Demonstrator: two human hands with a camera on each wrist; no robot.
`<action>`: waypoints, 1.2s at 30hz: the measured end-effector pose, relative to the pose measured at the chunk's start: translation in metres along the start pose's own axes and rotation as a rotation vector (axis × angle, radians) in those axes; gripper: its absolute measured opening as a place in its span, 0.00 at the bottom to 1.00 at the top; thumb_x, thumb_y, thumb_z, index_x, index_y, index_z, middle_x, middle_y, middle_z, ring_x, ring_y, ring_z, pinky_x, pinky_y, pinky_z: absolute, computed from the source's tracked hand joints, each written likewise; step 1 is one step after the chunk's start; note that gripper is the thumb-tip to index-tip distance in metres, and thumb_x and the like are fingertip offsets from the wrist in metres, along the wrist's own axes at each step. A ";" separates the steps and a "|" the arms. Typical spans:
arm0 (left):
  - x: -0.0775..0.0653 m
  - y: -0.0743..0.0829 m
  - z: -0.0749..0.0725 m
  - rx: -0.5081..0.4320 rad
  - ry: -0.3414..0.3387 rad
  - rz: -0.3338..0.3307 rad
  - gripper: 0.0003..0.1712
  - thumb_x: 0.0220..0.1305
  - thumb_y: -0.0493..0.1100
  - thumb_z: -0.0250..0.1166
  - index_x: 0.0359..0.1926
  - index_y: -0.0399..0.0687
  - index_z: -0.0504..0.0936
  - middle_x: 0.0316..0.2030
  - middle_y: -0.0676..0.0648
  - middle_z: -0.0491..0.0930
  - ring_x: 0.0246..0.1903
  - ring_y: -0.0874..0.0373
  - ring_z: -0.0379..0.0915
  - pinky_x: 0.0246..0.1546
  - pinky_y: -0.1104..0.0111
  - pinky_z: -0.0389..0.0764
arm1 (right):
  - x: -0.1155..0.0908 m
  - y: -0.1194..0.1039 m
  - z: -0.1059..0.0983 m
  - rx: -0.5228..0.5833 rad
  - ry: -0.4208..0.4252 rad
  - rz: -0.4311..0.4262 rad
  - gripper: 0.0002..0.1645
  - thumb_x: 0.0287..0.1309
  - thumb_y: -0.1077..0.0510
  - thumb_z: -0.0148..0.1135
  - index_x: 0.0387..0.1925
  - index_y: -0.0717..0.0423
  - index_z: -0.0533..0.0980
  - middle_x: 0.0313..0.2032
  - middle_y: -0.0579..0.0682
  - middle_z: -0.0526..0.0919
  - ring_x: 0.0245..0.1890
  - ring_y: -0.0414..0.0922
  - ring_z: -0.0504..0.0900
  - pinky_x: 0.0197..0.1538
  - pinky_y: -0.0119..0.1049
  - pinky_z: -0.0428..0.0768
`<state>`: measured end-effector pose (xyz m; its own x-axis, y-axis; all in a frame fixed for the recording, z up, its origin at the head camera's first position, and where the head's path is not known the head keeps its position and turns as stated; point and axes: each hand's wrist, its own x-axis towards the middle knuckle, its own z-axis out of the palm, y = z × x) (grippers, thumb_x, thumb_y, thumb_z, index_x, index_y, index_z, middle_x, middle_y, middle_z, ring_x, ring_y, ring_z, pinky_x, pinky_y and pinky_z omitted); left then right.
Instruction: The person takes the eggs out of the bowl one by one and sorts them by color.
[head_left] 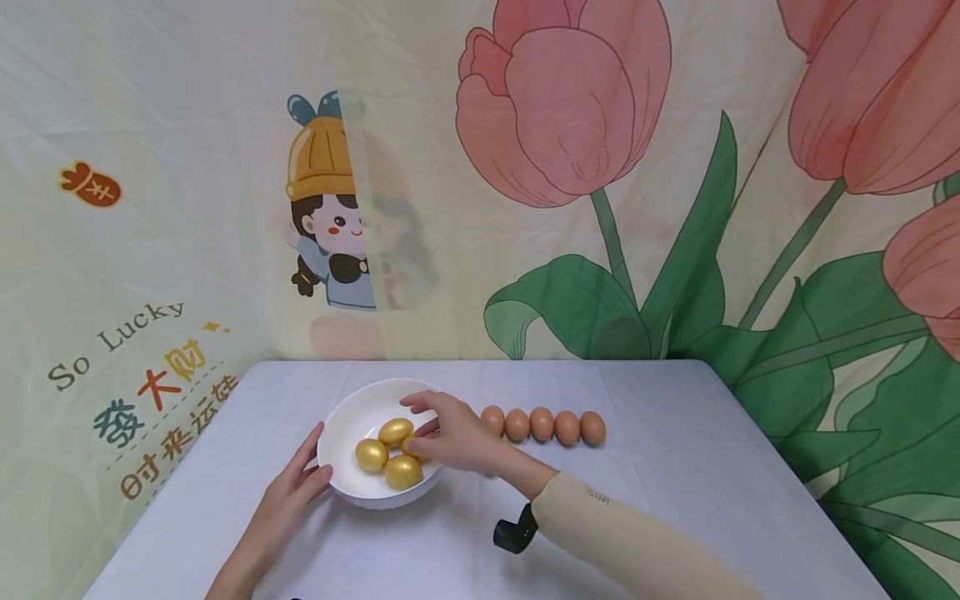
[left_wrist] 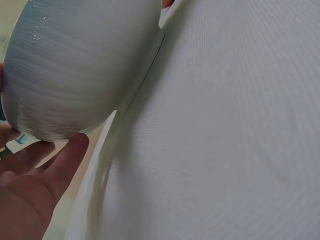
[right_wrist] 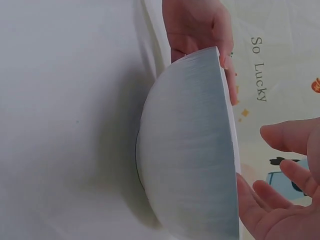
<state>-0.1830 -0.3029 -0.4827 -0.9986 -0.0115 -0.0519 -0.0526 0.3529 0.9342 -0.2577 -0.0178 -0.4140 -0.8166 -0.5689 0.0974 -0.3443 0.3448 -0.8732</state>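
Note:
A white bowl [head_left: 378, 501] stands on the table with several golden eggs [head_left: 402, 472] inside. My left hand [head_left: 288, 483] rests against the bowl's left side, its thumb and extended fingers spread along the rim; the left wrist view shows the thumb tip [left_wrist: 79, 142] at the outer wall. Over the bowl's right part, my right hand [head_left: 450, 433] reaches in, a fingertip at a golden egg that the hand partly covers. In the right wrist view the right hand's fingers [right_wrist: 280, 135] are spread apart above and behind the rim, with no egg visible between them.
Right of the bowl, several brown eggs [head_left: 542, 425] lie in a row, the leftmost partly behind my right hand. A white cloth covers the table [head_left: 660, 500]. A backdrop with printed tulips [head_left: 570, 108] rises behind it. A black device [head_left: 516, 532] sits at my right wrist.

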 end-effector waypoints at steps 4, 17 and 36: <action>0.000 -0.001 0.000 0.003 0.004 0.015 0.45 0.82 0.56 0.57 0.87 0.60 0.44 0.84 0.37 0.48 0.74 0.47 0.66 0.55 0.83 0.77 | 0.010 -0.003 0.008 0.003 -0.004 0.033 0.36 0.62 0.64 0.75 0.70 0.45 0.76 0.64 0.52 0.79 0.48 0.43 0.87 0.50 0.30 0.87; 0.001 0.000 0.000 0.017 0.013 0.025 0.44 0.82 0.57 0.57 0.87 0.59 0.46 0.84 0.37 0.50 0.75 0.38 0.63 0.55 0.82 0.78 | 0.037 0.005 0.026 -0.041 0.017 0.111 0.38 0.61 0.67 0.73 0.71 0.47 0.75 0.65 0.55 0.79 0.46 0.46 0.85 0.48 0.33 0.88; -0.001 -0.003 0.000 0.018 0.020 0.041 0.43 0.83 0.55 0.57 0.87 0.59 0.47 0.84 0.37 0.50 0.73 0.40 0.65 0.55 0.82 0.78 | 0.064 0.017 0.053 -0.138 -0.007 0.130 0.33 0.59 0.63 0.77 0.65 0.55 0.79 0.58 0.57 0.83 0.37 0.40 0.85 0.45 0.27 0.83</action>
<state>-0.1821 -0.3036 -0.4857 -0.9999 -0.0153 -0.0066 -0.0118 0.3704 0.9288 -0.2908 -0.0881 -0.4477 -0.8553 -0.5179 -0.0159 -0.2969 0.5150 -0.8041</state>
